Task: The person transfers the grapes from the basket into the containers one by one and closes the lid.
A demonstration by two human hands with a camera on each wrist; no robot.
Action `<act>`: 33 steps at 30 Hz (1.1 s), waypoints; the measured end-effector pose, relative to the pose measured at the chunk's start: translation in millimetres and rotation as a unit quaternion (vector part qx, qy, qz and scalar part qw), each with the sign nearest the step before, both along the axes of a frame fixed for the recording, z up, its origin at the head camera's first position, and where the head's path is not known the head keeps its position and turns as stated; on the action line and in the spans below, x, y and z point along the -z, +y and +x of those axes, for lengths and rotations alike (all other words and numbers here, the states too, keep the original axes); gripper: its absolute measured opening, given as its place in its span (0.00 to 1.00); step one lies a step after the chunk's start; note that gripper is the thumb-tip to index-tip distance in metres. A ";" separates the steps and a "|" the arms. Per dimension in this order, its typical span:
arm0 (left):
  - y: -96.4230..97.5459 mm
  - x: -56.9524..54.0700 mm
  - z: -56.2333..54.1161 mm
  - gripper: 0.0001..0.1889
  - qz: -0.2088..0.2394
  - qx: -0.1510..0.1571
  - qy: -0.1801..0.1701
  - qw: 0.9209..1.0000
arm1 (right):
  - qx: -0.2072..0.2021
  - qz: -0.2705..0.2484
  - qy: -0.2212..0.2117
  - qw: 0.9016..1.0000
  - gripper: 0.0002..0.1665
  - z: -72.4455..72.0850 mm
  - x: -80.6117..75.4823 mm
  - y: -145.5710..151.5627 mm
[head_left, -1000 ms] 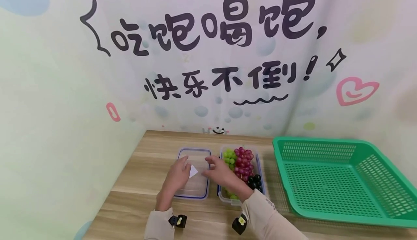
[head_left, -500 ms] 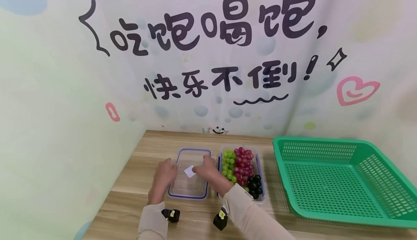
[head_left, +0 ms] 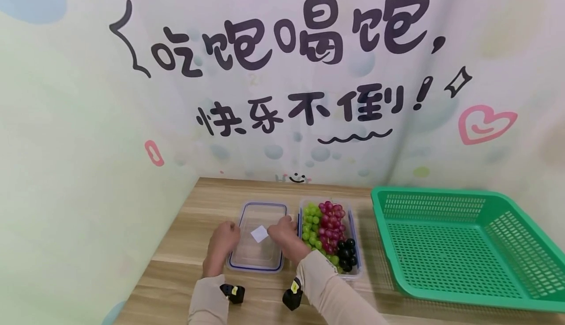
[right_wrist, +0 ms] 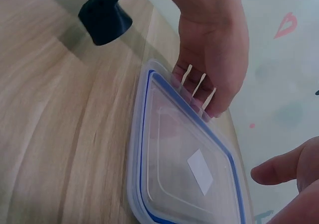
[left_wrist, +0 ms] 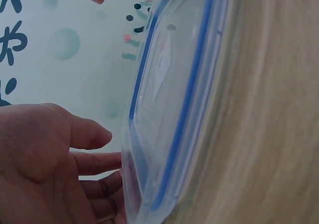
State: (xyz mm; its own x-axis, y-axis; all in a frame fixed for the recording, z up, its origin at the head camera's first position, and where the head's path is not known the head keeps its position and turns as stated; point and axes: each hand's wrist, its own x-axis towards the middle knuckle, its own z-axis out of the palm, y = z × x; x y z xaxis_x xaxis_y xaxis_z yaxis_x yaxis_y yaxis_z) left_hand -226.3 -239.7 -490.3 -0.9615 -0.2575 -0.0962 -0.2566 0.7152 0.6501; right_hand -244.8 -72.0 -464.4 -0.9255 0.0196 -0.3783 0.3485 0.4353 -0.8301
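A clear plastic container lid [head_left: 256,259] with a blue sealing ring and a white square sticker [head_left: 259,234] lies flat on the wooden table. At its left edge my left hand [head_left: 222,241] has its fingertips against the rim; the left wrist view shows the thumb [left_wrist: 92,133] apart from the lid. My right hand [head_left: 286,237] is at the opposite edge, thumb stretched toward the sticker in the head view. In the right wrist view that thumb [right_wrist: 276,169] stands off the lid, and its other fingers are out of frame.
Right of the lid stands a clear food container [head_left: 350,277] filled with green grapes [head_left: 311,224], red grapes [head_left: 331,222] and black grapes [head_left: 346,255]. A large green plastic basket [head_left: 463,293] is farther right. A printed curtain [head_left: 247,158] hangs behind the table.
Both hands have moved left, from over the lid and the container's left side to the lid's two long edges. In the last half second they have shifted only slightly, fingers bending more.
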 end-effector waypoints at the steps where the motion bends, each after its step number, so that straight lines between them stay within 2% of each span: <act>1: 0.1 0.2 0.1 0.17 0.000 0.001 -0.003 1.000 | -0.001 0.000 -0.003 1.000 0.42 -0.6 0.4 0.7; 6: 0.2 2.1 -1.2 0.15 0.006 0.000 -0.016 1.000 | -0.012 -0.018 -0.015 1.000 0.44 -2.8 -0.3 3.4; 9: -0.3 5.3 -2.6 0.12 0.013 -0.004 -0.005 1.000 | -0.017 -0.028 -0.018 0.999 0.44 -4.4 -0.6 4.8; 13: -1.8 9.9 -3.4 0.16 0.015 -0.004 0.023 1.000 | -0.016 -0.041 -0.015 0.999 0.43 -5.7 0.2 6.2; 18: -4.7 11.7 -4.5 0.19 0.023 -0.006 0.021 1.000 | -0.008 -0.064 0.004 0.998 0.40 -5.0 -0.5 7.7; 25: -7.5 4.0 1.0 0.19 0.027 -0.019 0.017 0.999 | -0.019 -0.068 0.028 0.997 0.34 -0.5 -7.0 9.1; 33: -12.8 -7.9 2.8 0.15 0.027 -0.026 0.030 0.999 | -0.048 -0.055 0.028 0.997 0.33 -2.0 -11.7 19.8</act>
